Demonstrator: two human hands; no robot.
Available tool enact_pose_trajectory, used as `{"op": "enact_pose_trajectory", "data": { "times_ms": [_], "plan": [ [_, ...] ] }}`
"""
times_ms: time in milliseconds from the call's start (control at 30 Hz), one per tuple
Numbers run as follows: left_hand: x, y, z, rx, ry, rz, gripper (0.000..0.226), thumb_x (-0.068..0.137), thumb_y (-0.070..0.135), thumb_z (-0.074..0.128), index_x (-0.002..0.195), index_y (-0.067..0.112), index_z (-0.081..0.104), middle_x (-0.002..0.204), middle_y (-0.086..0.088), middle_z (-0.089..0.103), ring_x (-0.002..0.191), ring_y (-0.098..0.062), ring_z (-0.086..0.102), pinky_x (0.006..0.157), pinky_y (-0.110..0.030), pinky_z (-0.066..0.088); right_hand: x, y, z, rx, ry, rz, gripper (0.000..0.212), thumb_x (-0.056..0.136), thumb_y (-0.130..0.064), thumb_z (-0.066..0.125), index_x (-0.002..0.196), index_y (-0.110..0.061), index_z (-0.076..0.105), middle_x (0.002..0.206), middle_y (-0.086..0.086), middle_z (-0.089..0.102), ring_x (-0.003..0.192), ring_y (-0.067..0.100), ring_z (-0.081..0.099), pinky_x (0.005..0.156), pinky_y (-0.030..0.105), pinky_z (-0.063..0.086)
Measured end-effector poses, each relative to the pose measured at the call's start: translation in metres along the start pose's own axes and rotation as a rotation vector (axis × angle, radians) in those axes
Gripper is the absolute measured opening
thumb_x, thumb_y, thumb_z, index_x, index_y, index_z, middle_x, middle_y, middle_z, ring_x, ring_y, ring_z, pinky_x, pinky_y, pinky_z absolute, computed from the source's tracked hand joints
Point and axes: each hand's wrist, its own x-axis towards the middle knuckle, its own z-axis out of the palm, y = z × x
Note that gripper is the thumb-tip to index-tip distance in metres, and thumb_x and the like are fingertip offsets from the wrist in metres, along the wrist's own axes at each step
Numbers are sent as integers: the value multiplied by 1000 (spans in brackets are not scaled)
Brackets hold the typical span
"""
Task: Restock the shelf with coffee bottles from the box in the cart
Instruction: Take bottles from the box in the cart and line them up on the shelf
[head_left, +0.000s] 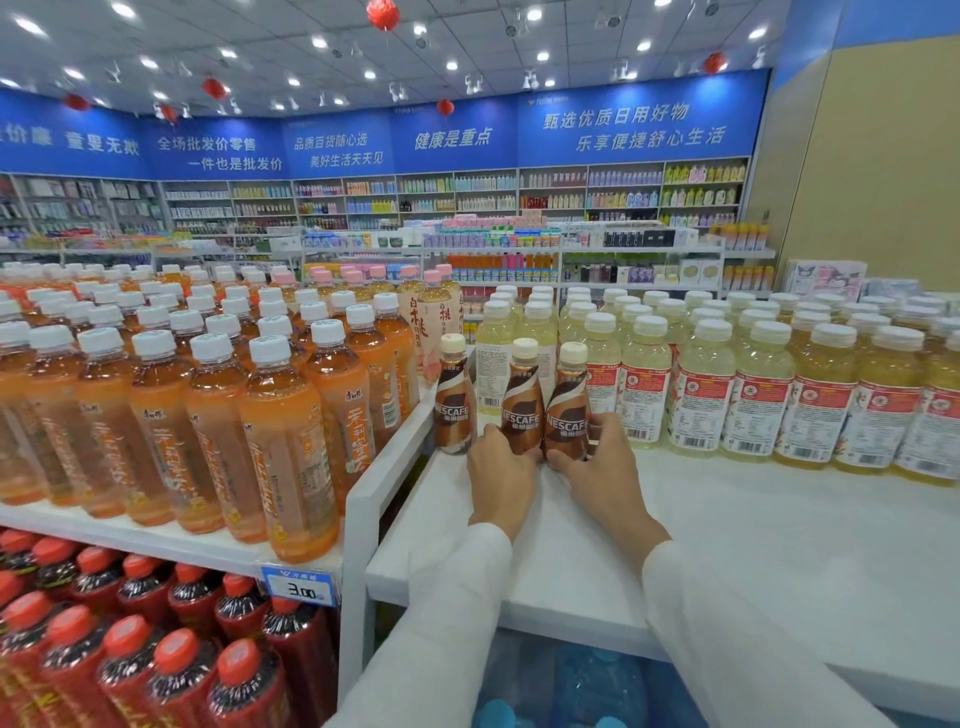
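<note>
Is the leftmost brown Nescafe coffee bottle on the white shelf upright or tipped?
Upright: the leftmost brown Nescafe coffee bottle stands on its base on the white shelf, cream cap on top.

The foot of the middle coffee bottle (522, 395) was hidden behind the left grip (501, 475), and the right coffee bottle (569, 400) beside it lost its base behind the right grip (605, 467). Far left of that middle bottle, orange tea bottles (218, 415) were cut by the edge; below it, blue bottles (597, 686) lay blurred between the sleeves (441, 597); far behind it, wall goods (467, 197) were too small to tell.
</note>
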Motion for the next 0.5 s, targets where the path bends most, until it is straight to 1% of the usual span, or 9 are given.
{"op": "enact_pose_trajectory", "data": {
  "times_ms": [133, 367, 500],
  "plan": [
    [2, -5, -1, 1, 81, -15, 41, 86, 24, 77, 122, 11, 62, 122, -9, 64, 116, -30, 60, 101, -41, 50, -1, -9, 14, 3, -18, -15, 57, 72, -27, 86, 112, -32, 46, 115, -5, 59, 103, 17, 63, 91, 41, 54],
    [3, -3, -3, -31, 186, -69, 46, 85, 20, 79, 123, 8, 58, 126, -11, 66, 118, -31, 62, 98, -39, 50, -1, -12, 23, 1, -9, -7, 58, 70, -29, 84, 111, -35, 44, 117, -4, 58, 105, 20, 63, 94, 48, 52],
    [5, -5, -3, -53, 214, -89, 39, 86, 23, 77, 119, 10, 61, 123, -9, 67, 115, -31, 63, 97, -40, 50, -3, -16, 25, 1, -10, -14, 57, 72, -26, 85, 111, -32, 45, 117, -3, 58, 105, 20, 62, 94, 46, 52]
  ]
}}
